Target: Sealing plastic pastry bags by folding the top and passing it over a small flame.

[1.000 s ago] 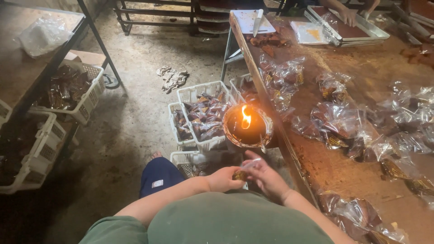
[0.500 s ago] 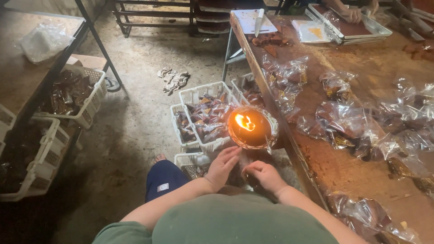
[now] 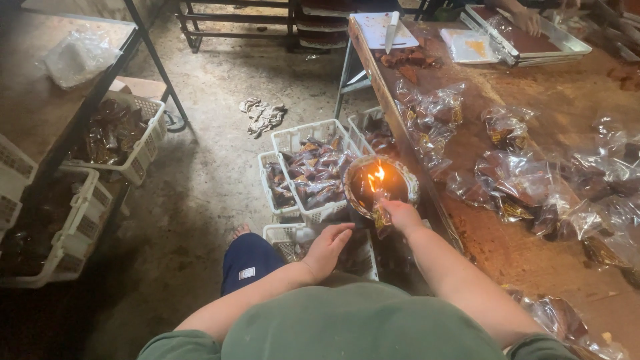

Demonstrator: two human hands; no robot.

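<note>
My right hand (image 3: pixel 400 215) pinched a small packet (image 3: pixel 382 217) at the flame (image 3: pixel 377 177). Left hand (image 3: pixel 327 247) hung open. Sealing step; next needed a steady edge.

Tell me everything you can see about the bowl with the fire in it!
The round bowl looks like dark metal, its rim wrapped in crinkly shiny foil. Inside it is dark, with a small orange flame burning near the middle. It sits upright at the edge of the brown table, above white baskets of packets. The right hand holds a small clear packet up to the bowl's near rim, close to the flame.
</note>
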